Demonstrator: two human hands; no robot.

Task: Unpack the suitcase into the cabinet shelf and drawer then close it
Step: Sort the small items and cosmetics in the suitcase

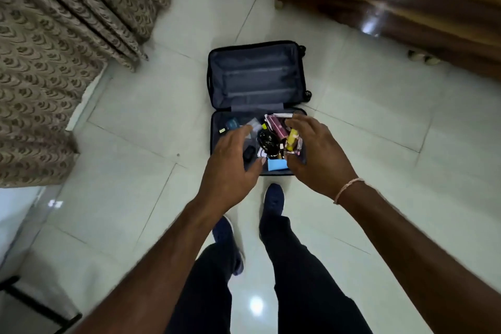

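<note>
Reaching both hands, left and right, spread and empty, over suitcase; items below look small, light, rigid — pinch individually.

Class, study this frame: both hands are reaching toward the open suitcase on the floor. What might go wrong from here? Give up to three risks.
1. The small items lie jumbled in the near half of the suitcase; a grab by the left hand or right hand may drop some.
2. The tiled floor looks glossy, so dropped items could slide or break.
3. The feet stand near the case edge: a trip risk.
</note>
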